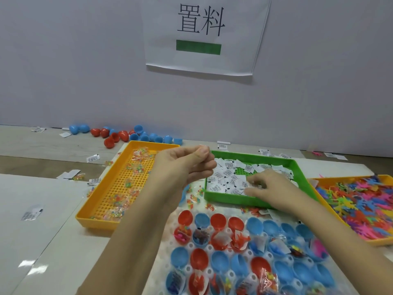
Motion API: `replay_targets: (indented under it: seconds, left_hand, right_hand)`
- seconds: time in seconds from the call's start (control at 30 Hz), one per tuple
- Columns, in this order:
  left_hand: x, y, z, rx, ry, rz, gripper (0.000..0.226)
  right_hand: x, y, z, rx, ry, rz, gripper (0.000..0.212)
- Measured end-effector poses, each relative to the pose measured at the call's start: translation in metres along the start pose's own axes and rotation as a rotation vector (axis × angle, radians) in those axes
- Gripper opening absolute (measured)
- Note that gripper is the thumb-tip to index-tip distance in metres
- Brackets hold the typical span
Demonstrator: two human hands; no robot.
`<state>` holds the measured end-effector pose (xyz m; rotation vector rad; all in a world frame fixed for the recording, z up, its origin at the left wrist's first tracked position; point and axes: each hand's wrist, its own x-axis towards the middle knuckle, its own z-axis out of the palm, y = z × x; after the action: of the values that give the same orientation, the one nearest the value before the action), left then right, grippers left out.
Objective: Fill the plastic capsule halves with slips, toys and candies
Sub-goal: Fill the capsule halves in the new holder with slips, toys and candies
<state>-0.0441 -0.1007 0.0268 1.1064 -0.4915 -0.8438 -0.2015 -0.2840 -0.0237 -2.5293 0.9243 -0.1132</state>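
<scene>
Hovering above the white table (53,209), left grip (189,165) curls together; right grip (265,186) lies apart on slips (225,175).

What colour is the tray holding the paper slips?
Green. The tray shows best in the head view, the only one.

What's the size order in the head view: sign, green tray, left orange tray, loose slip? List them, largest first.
1. sign, though cropped at the top.
2-3. left orange tray and green tray: too alike to rank, the green partly hidden.
4. loose slip.
</scene>
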Motion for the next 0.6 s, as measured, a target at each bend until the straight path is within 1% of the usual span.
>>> replay_targets:
  seconds: [0.07,0.1,0.13,0.2,0.27,0.4,0.47,0.5,0.57,0.6]
  left_hand:
    - [0.002,0.004,-0.001,-0.066,-0.010,-0.012,0.022]
    - [0.002,0.005,-0.002,-0.086,-0.028,-0.037,0.024]
    - [0.002,0.006,-0.002,-0.088,-0.056,-0.068,0.029]
    - [0.004,0.006,-0.001,-0.074,-0.108,-0.134,0.039]
    - [0.004,0.006,-0.001,-0.063,-0.123,-0.172,0.041]
    - [0.005,0.003,-0.001,-0.003,-0.128,-0.158,0.045]
    - [0.005,0.001,0.001,0.021,-0.140,-0.164,0.041]
    - [0.005,0.001,0.002,0.027,-0.144,-0.174,0.035]
    - [0.005,0.000,0.004,0.027,-0.155,-0.212,0.022]
    - [0.005,0.000,0.006,0.027,-0.162,-0.233,0.020]
  right_hand:
    - [0.006,0.002,-0.002,0.059,-0.012,0.060,0.032]
    - [0.008,0.004,-0.003,0.074,-0.001,0.079,0.036]
    - [0.008,0.004,-0.003,0.076,0.010,0.078,0.034]
    - [0.007,0.006,-0.004,0.089,0.042,0.047,0.018]
    - [0.005,0.009,-0.005,0.112,0.090,0.015,0.005]
    - [0.000,0.011,-0.012,0.180,0.158,0.014,0.006]
    - [-0.005,0.009,-0.014,0.255,0.215,0.003,0.004]
    - [-0.008,0.007,-0.015,0.306,0.273,-0.016,0.004]
    - [-0.014,-0.002,-0.018,0.461,0.392,-0.079,0.006]
    - [-0.017,-0.009,-0.021,0.547,0.423,-0.111,0.007]
